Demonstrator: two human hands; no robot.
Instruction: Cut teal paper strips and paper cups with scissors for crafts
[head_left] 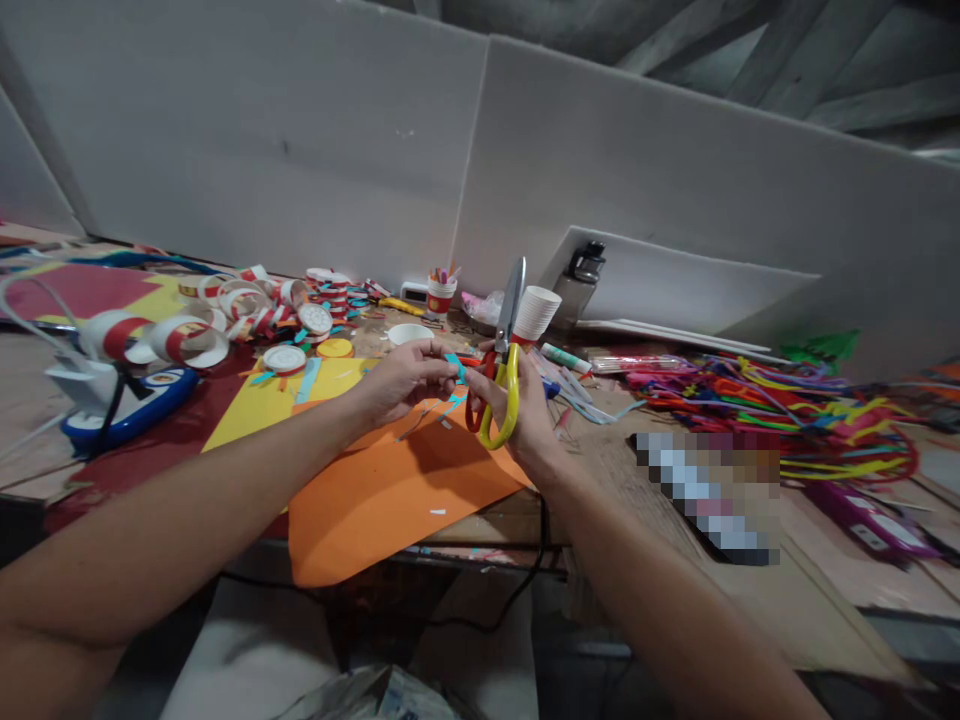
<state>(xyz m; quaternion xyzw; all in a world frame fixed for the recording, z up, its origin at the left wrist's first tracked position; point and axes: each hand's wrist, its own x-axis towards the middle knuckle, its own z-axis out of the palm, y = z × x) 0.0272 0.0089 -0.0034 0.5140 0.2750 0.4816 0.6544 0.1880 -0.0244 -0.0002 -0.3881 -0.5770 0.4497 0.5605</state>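
My right hand [525, 410] is closed around the yellow and red handles of a pair of scissors [507, 350], whose blades point up and away. My left hand [405, 378] pinches a small teal paper strip [454, 366] just left of the scissors. Both hands hover over an orange paper sheet [382, 490] that overhangs the table's front edge. Small teal scraps [450, 405] lie under the hands.
A yellow sheet [270, 400] lies left of the orange one. Cut red and white paper cup rings [217, 320] pile at the back left, a white paper cup [535, 312] behind the scissors, a heap of coloured strips [780, 400] at the right, a white and blue device [112, 395] far left.
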